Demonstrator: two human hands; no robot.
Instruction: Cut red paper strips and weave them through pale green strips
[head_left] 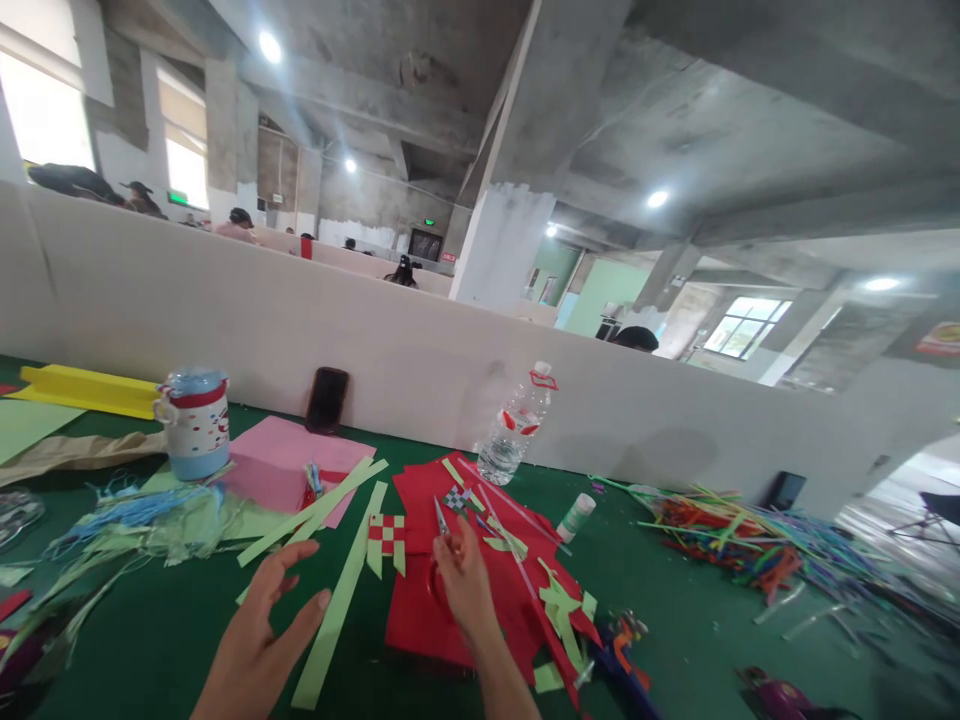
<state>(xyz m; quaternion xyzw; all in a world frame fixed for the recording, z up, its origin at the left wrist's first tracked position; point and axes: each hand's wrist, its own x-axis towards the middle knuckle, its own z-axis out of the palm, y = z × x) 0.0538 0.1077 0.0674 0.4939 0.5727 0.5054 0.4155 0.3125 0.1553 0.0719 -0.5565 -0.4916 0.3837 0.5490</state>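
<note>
Scissors [441, 518] mostly hidden inside the clenched right hand [465, 585]; left hand [262, 635] spread open.

Two hands show, the left hand [259, 640] and the right hand [465, 585], and the right hand holds the one pair of scissors [442, 518]. Between them and just ahead lie three long green strips [345, 590], one red-and-green woven square [386, 535] and one smaller blue-and-white woven square [455, 497]. Farther ahead on the bench [675, 620] are one water bottle [517, 425], one lidded mug [195, 425], one phone [327, 400], one glue stick [576, 517] and one pink sheet [289, 460], with one heap of straws [750, 545] well off to the right of the right hand.
</note>
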